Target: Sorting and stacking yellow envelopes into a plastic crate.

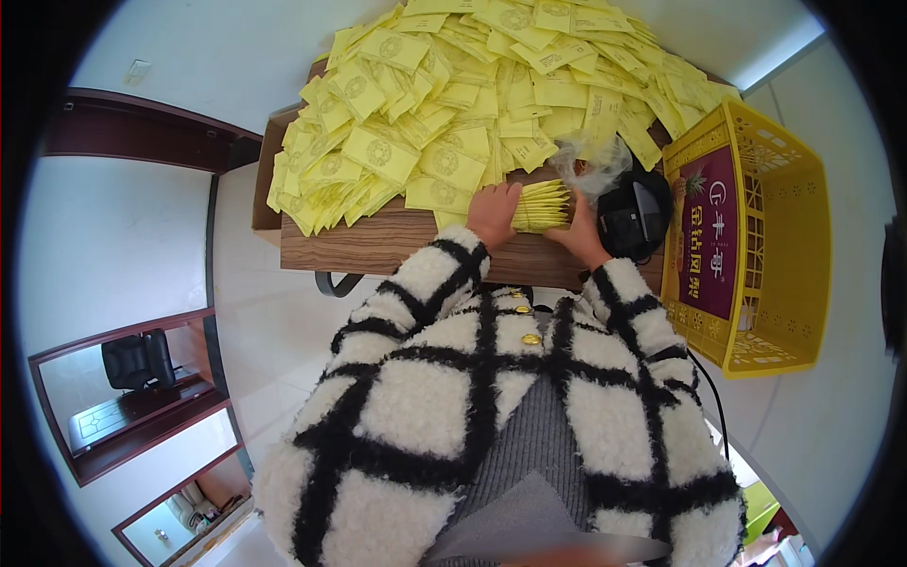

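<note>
A stack of yellow flat packets [541, 207] stands on edge at the table's near side, its layers packed tightly together. My left hand [494, 215] grips its left end, fingers closed. At the other end, my right hand [582, 232] is curled against the packets, thumb on the near side. A crumpled clear plastic bag [593, 166] lies just beyond my right fingers and touches them or nearly so. Behind both hands spreads a large heap of loose yellow packets [453, 156] with printed faces.
The wood-grain table [326, 251] carries the heap. Right of my right hand is a black object [640, 214] of unclear kind. A yellow plastic crate [789, 274] stands at the right. A cardboard box [266, 194] sits at the table's left end. Walls rise around.
</note>
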The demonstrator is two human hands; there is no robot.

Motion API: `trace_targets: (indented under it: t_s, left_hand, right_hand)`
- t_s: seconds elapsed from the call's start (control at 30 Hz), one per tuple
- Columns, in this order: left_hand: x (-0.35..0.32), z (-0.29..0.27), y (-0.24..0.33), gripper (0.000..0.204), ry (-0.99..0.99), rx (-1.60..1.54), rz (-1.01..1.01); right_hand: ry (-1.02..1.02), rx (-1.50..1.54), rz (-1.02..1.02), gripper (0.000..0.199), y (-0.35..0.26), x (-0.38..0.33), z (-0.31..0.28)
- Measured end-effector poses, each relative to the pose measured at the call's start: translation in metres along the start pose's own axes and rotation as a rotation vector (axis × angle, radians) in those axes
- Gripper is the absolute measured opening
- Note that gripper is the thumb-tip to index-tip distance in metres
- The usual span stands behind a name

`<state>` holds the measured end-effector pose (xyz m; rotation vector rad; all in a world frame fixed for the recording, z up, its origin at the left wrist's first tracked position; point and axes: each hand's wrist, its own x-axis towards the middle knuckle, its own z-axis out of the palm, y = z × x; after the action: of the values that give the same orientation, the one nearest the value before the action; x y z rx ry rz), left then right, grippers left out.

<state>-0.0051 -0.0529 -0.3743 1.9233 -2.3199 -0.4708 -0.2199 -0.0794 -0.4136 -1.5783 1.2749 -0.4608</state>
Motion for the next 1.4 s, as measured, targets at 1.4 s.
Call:
trace_targets:
  t_s: [1.4]
  left_hand:
    - [0.004,-0.028,-0.004,0.058,-0.32,-1.511,-0.464]
  right_hand:
    - [0.212,0.726,0.146,0.041,-0.019,0.018,-0.019]
